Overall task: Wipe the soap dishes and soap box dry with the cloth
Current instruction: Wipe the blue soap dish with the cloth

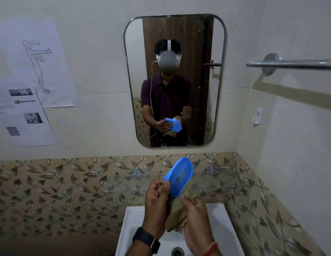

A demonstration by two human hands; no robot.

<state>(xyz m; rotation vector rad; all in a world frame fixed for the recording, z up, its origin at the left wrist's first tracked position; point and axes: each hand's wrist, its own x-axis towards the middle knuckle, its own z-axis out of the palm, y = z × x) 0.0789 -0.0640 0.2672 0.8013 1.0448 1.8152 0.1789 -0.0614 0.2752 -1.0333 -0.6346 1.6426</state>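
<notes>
A blue oval soap dish [179, 175] with drain holes is held tilted above the sink, its hollow side facing me. My left hand [157, 202] pinches its lower left rim between thumb and fingers. My right hand [195, 217] grips a brown cloth [176, 218], which hangs bunched between both hands and touches the dish's lower edge. The mirror shows the same dish and cloth in the person's hands. No other soap dish or soap box is in view.
A white sink [219, 224] with a drain [177, 251] lies below my hands. A glass shelf [212, 179] runs along the leaf-patterned tiles behind the dish. A mirror [175, 80] hangs above, a towel bar [294, 64] at the right, papers [29, 84] on the left wall.
</notes>
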